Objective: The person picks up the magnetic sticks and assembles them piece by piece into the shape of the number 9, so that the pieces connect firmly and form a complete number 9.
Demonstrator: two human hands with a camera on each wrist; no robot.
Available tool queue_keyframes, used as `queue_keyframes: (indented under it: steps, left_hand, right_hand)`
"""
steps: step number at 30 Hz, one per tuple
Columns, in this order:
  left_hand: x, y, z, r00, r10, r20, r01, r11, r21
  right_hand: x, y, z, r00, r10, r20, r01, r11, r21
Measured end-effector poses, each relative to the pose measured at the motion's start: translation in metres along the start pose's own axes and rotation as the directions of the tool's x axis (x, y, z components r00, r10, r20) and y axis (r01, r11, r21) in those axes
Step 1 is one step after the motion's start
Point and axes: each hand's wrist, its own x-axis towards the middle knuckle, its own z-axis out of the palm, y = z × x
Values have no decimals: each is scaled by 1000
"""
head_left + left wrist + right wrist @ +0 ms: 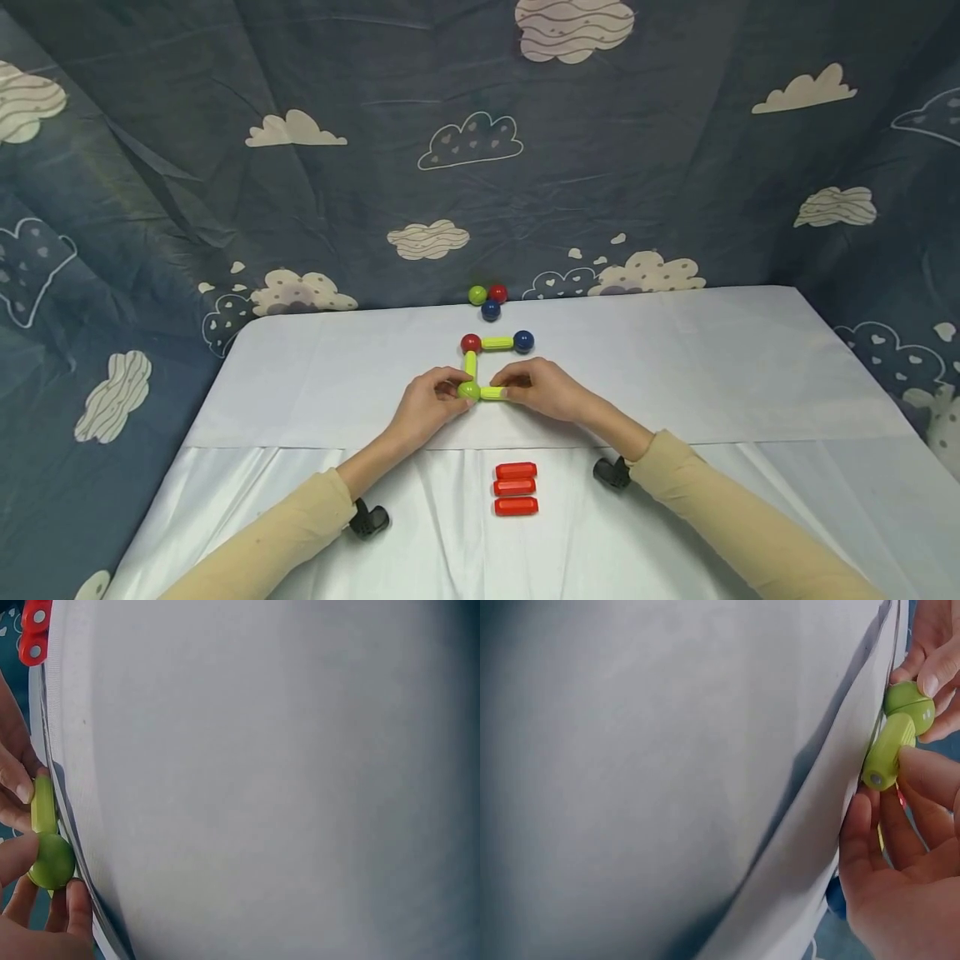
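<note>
Between thumb and fingers my left hand [432,402] pinches a green ball [468,391], seen close up in the left wrist view. My right hand [546,390] pinches a yellow-green rod [492,393] whose inner end meets that ball. The rod's free end shows a round metal spot in the right wrist view. From the ball a second yellow-green rod [470,364] runs away from me to a red ball [471,343]. A third yellow-green rod [497,343] lies between this red ball and a blue ball [523,341] at its right.
Farther back, by the cloud-patterned cloth, sit a loose green ball [477,295], a red ball [497,292] and a blue ball [491,311]. Nearer me lie three red rods [515,487] in a stack of rows. All rest on a white-covered table [315,367].
</note>
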Motion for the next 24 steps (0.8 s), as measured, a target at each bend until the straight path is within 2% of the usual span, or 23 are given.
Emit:
queue_keyframes:
  steps: [6, 9, 13, 17, 21, 24]
  left_hand:
    - [0, 1, 0, 1000, -27, 10, 27, 1000, -2]
    - [1, 1, -1, 999, -41, 10, 41, 999, -7]
    - [1, 2, -1, 999, -48, 16, 48, 999, -8]
    - [2, 2, -2, 999, -52, 16, 52, 999, -8]
    - [2, 1, -2, 998, -56, 12, 56, 998, -19]
    - [2, 1, -2, 998, -55, 16, 56, 998, -25]
  right_hand:
    - [-17, -10, -6, 996, 9, -83, -11, 1000, -17]
    - [-32, -15, -8, 997, -9, -80, 7, 1000, -20]
    - [-54, -18, -5, 999, -22, 35, 23, 999, -31]
    - [-68, -16, 0, 987, -25, 159, 29, 999, -24]
    - [-71, -15, 5, 972, -42, 230, 47, 999, -18]
    - [-71, -16, 7, 966, -52, 254, 59, 998, -20]
